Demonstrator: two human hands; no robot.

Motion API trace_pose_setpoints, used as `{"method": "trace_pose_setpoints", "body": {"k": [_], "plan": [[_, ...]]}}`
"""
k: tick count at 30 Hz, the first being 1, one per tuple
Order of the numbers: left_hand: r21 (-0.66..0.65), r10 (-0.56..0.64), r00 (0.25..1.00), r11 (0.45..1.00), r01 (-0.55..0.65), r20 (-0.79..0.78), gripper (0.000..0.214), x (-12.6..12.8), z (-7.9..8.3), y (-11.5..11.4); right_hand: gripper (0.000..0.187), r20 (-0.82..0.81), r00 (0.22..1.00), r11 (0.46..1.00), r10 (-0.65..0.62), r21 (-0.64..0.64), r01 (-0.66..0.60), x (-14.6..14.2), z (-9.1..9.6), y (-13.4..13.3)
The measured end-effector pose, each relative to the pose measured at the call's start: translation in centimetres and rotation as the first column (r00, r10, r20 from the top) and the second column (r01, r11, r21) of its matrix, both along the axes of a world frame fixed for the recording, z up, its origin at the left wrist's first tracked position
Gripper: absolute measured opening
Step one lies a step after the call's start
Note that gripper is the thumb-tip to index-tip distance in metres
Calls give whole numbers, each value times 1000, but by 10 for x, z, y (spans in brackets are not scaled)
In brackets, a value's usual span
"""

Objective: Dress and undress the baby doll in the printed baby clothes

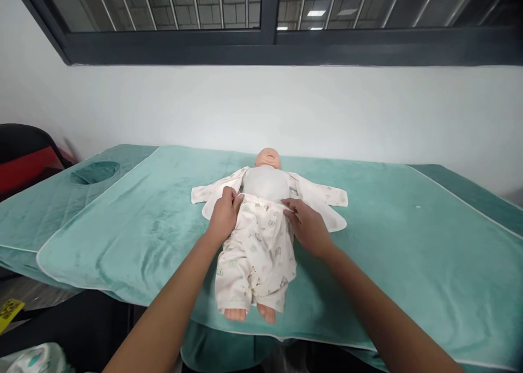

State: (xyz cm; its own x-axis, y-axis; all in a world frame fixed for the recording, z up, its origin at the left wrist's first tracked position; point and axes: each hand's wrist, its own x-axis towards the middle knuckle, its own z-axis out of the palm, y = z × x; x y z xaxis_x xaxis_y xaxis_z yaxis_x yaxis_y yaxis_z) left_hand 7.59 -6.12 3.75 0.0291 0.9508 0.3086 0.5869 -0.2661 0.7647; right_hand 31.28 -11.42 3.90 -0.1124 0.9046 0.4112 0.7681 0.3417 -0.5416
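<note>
A baby doll [268, 157] lies on its back with its head toward the wall and its feet toward me. Its white printed jacket [318, 195] is spread open, the sleeves stretched out to both sides, baring a pale grey-white torso [266, 183]. White printed pants [261, 242] cover the legs, and the bare toes show below the cuffs. My left hand [225, 212] pinches the waistband at the doll's hip on the left. On the opposite side, my right hand [307, 224] grips the waistband's other edge between thumb and fingers.
A teal plush cover [408, 264] lies over the bed, which has a round face hole [96, 172] at the left. Behind it rise a white wall and a dark window frame [171, 49]. A black and red chair [28, 158] stands at the left.
</note>
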Motion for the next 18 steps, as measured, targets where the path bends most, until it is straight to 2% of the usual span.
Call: {"method": "trace_pose_setpoints", "body": {"k": [3, 6, 10, 12, 15, 16, 18], "plan": [[-24, 11, 993, 1000, -8, 118, 20, 8, -6, 17, 16, 5, 988, 988, -151, -43, 151, 5, 12, 27], [-68, 47, 974, 997, -33, 220, 20, 12, -19, 27, 17, -138, 974, 983, -179, -68, 171, 8, 9, 51], [-105, 65, 966, 994, -40, 249, 23, 11, -37, 33, 25, -473, 874, 987, -115, -151, 48, 8, -9, 60], [-111, 63, 964, 993, -35, 260, 25, 10, -41, 34, 30, -568, 821, 980, -61, -190, -59, 11, -14, 56], [-105, 46, 954, 994, -15, 298, 24, 10, -41, 33, 33, -614, 789, 958, -5, -228, -171, 17, -13, 51], [-84, 28, 949, 996, -2, 315, 22, 10, -40, 33, 32, -615, 788, 958, 17, -214, -188, 18, -12, 51], [-6, -39, 940, 999, 43, 340, 20, 12, -38, 32, 28, -590, 802, 975, 94, -108, -194, 19, -11, 51]]}}
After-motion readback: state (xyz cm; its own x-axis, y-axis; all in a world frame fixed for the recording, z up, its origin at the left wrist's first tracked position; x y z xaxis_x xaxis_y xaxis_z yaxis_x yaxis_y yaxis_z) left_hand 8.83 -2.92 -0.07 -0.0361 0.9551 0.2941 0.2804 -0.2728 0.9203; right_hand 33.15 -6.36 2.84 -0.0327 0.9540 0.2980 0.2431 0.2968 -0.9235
